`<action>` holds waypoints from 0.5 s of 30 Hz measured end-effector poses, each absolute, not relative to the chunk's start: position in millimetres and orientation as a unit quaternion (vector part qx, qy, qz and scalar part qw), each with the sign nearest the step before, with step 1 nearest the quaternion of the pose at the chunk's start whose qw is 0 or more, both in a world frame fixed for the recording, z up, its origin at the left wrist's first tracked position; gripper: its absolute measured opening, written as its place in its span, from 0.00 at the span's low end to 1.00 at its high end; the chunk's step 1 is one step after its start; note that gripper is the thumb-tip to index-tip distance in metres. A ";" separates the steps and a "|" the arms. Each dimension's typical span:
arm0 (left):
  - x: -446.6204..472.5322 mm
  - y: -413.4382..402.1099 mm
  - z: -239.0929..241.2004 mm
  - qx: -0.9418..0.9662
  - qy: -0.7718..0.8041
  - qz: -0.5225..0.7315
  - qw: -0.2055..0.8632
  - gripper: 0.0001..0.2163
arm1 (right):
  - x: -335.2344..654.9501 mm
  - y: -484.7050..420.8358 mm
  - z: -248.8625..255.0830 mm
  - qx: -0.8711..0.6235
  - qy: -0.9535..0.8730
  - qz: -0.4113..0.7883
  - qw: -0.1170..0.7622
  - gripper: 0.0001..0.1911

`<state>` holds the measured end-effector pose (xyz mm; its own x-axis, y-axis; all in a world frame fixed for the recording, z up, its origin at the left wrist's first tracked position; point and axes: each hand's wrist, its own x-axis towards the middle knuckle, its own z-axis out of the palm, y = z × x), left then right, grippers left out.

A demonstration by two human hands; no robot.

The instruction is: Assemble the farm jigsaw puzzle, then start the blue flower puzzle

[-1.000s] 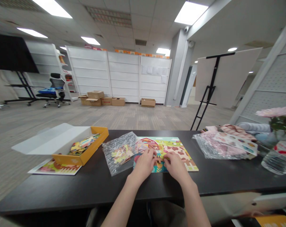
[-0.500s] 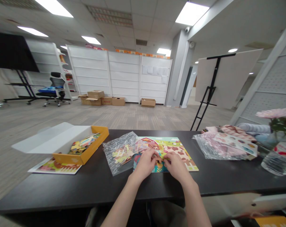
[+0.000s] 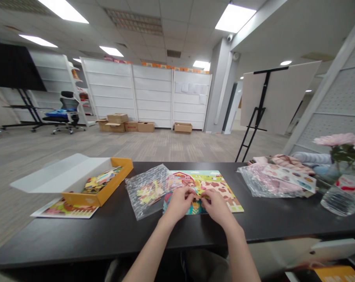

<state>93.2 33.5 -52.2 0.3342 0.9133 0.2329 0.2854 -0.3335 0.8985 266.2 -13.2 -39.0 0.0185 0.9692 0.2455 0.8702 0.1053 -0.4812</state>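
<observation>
Only the viewpoint has swung, slightly rightward. On the black tabletop, the orange box at left holds puzzle pieces; the picture board lies centrally, a clear bag of loose pieces at its left edge. Left hand and right hand bend over it; I cannot tell their grip.

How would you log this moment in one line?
left hand: at puzzle | right hand: at puzzle, close to left hand | hold: unclear | bag: left of puzzle | box: open, pieces inside
</observation>
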 end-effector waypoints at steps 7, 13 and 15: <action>93.5 39.7 -55.8 0.679 0.421 0.413 0.438 0.10 | 260.9 -11.2 -39.1 -0.648 -0.676 0.129 0.326 0.14; 93.8 37.1 -57.6 0.675 0.423 0.420 0.435 0.11 | 256.2 -8.4 -36.6 -0.643 -0.655 0.178 0.355 0.10; 93.6 34.3 -56.6 0.680 0.429 0.419 0.421 0.11 | 256.1 -6.5 -37.8 -0.636 -0.651 0.189 0.369 0.10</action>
<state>93.6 34.3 -56.6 0.2795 0.9371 0.2091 0.2314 -0.2771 0.9326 256.1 -6.5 -37.8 0.0821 0.9672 0.2402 0.6883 0.1193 -0.7156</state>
